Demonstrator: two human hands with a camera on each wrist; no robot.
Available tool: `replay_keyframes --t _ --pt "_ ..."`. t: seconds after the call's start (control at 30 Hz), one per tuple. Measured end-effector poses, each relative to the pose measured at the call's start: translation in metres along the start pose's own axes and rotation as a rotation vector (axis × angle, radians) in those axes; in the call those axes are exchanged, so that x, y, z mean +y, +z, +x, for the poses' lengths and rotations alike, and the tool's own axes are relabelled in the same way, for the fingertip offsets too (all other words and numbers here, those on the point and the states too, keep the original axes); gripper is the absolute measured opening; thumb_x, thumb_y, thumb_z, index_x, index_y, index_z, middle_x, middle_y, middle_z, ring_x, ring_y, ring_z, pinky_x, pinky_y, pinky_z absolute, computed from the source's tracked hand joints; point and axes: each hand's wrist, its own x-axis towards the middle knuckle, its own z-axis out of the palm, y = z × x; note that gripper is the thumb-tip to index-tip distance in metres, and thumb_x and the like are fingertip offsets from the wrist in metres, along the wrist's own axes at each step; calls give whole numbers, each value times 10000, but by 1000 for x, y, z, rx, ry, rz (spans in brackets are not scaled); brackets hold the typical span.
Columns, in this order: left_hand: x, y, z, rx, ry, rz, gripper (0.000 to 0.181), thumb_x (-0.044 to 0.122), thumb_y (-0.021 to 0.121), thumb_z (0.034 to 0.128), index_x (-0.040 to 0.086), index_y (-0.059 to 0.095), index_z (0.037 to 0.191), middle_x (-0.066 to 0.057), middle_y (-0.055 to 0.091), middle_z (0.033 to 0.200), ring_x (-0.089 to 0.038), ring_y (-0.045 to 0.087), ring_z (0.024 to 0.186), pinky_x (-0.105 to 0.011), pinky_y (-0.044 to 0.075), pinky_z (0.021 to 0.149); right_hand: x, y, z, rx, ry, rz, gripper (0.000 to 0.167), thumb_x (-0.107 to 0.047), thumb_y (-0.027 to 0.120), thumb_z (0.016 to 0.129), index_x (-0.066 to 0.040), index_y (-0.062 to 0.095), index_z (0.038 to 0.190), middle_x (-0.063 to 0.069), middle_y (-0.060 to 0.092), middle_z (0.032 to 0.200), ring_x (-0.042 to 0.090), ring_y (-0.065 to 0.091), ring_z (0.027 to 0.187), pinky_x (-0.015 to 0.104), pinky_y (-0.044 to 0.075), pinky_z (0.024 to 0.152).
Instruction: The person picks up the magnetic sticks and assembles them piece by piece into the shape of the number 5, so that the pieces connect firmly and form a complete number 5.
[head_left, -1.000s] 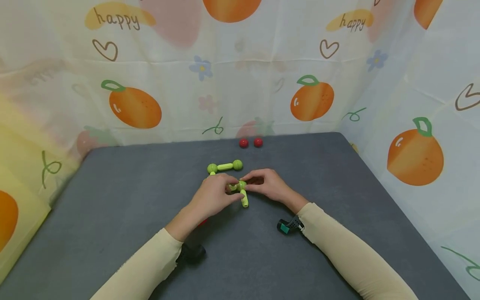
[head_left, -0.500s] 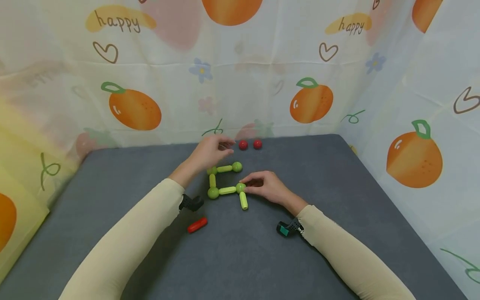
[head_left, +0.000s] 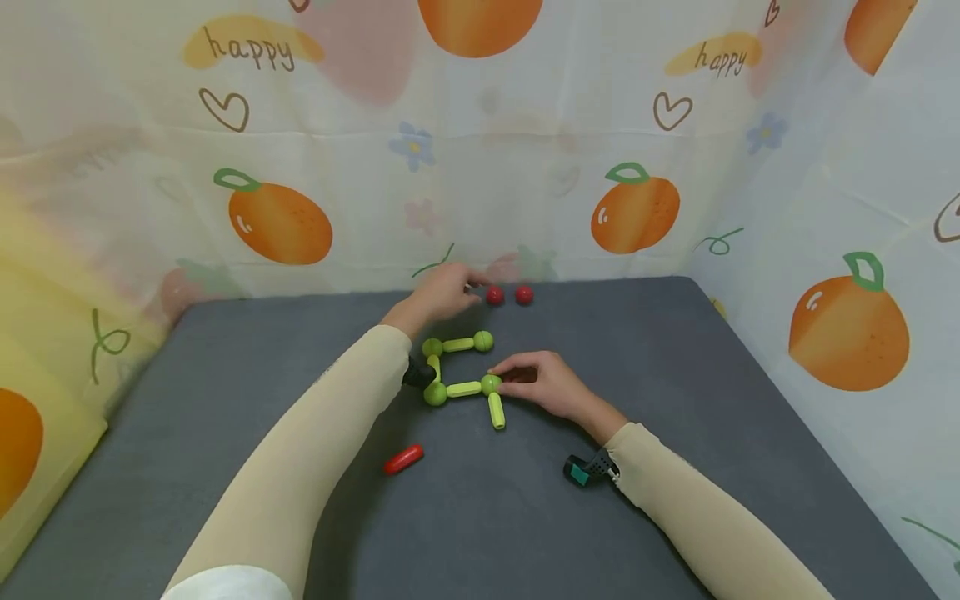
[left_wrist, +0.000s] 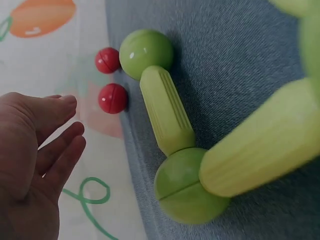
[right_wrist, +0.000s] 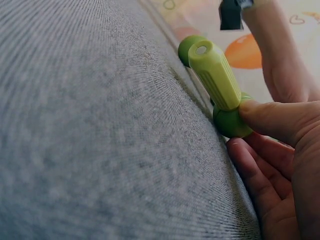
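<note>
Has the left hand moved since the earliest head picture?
Yes, forward. Judged against the left red ball in the head view, the left hand has gone from the green chain to close beside that ball.

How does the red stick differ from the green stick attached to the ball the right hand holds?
The red stick is bright red; the green stick is pale yellow-green. The red stick lies unattached, while the green stick joins a green ball pinched by the right hand. Both are straight and elongated.
</note>
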Motion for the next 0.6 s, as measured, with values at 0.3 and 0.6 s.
replay_keyframes --t 0.3,0.6 --pt "-2 16 25 -66 4 68 391 41 658 1058 92 722 1440 -138 699 1409 -324 645 1298 -462 539 1046 2 1 -7 7 -2 17 222 -148 813 1008 -166 833 1229 -34 782 1133 176 735 952 358 611 849" --pt "-3 22 40 -64 51 180 330 1 673 1038 80 784 1339 -100 749 1319 -319 673 1241 -448 536 1046 4 -2 -1 2 -14 15 217 -148 818 1006 -171 836 1221 -49 784 1139 165 738 964 355 613 859"
